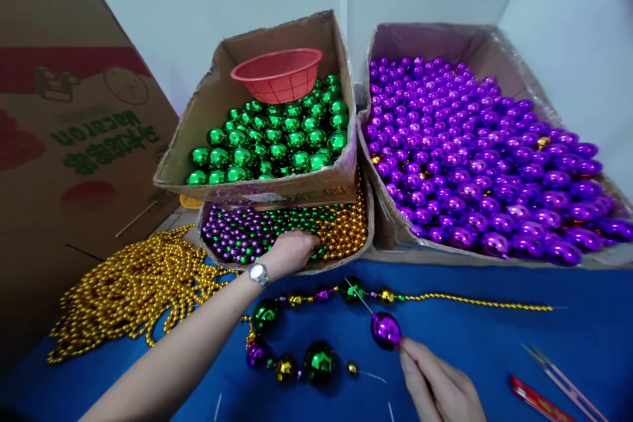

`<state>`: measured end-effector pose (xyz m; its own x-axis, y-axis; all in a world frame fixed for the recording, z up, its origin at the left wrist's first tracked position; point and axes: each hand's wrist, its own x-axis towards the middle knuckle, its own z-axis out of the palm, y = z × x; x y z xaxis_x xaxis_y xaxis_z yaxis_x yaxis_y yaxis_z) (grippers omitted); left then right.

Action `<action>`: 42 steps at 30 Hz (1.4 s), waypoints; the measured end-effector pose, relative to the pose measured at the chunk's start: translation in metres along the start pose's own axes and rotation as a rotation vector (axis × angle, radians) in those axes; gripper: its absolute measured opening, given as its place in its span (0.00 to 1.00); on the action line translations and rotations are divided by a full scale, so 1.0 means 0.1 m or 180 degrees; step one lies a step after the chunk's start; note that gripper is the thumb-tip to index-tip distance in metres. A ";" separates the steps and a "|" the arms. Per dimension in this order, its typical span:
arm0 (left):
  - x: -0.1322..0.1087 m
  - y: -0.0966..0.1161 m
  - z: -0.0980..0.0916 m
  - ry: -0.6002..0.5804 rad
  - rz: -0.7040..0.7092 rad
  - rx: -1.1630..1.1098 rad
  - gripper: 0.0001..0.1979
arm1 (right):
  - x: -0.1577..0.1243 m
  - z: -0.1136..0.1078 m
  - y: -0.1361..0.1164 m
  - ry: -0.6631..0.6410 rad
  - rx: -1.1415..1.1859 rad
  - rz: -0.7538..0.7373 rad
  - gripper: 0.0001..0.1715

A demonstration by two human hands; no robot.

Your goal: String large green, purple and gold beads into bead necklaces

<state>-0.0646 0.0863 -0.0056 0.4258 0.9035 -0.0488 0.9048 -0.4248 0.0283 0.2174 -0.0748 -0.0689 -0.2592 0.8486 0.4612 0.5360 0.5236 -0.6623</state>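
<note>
My left hand [294, 248], with a watch [258, 273] at the wrist, reaches into a low box of small beads [247, 227]. Its fingers are curled down where green beads meet gold ones; whatever they pinch is hidden. In my right hand [438, 379], thumb and fingers pinch the lower end of a large shiny purple bead [386, 330]. A thin needle [360, 297] sticks out of the bead's upper side, pointing up and left. Between the hands, a strand of mixed green, gold and purple beads [319, 362] curves over the blue table. Near its end lies a small gold bead [351, 368].
Behind stand a box of green balls [267, 138] with a red basket [277, 76] and a box of purple balls [469, 158]. Gold bead chains [143, 283] are heaped at left beside a big carton [74, 112]. Tweezers [564, 379] and a red cutter-like tool [539, 399] lie right.
</note>
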 end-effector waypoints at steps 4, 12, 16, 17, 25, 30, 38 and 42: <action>0.03 -0.01 0.04 -0.0038 0.0025 0.0167 0.10 | 0.00 0.00 0.02 -0.0133 0.0131 0.0103 0.12; 0.05 -0.05 0.01 0.0259 -0.0081 0.0215 0.12 | -0.02 -0.01 0.05 -0.0117 0.0136 0.0091 0.13; 0.08 0.01 -0.03 0.0265 0.0046 0.0080 0.14 | 0.01 -0.01 0.02 -0.0049 0.0147 0.0074 0.13; 0.08 0.03 -0.03 0.0207 0.0128 0.0022 0.14 | 0.01 -0.01 0.02 -0.0030 0.0141 0.0061 0.12; 0.11 0.07 0.05 -0.0076 0.0349 -0.0417 0.13 | 0.01 -0.02 0.00 -0.0002 0.0119 0.0117 0.12; 0.08 0.08 -0.04 0.0104 0.0231 -0.0850 0.14 | 0.01 -0.03 0.02 -0.0004 0.0158 0.0088 0.13; -0.23 0.39 -0.16 0.0328 -0.0830 -0.5232 0.14 | 0.06 -0.03 -0.02 0.0020 0.0209 0.0144 0.12; -0.36 0.56 -0.15 0.0256 -0.1047 -0.6052 0.12 | 0.08 0.00 -0.03 0.0013 0.0161 0.0137 0.11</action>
<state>-0.0293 0.0313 0.0125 0.2145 0.9467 -0.2404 -0.2774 0.2950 0.9144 0.2135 -0.0696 -0.0629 -0.2334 0.8702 0.4340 0.5053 0.4898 -0.7105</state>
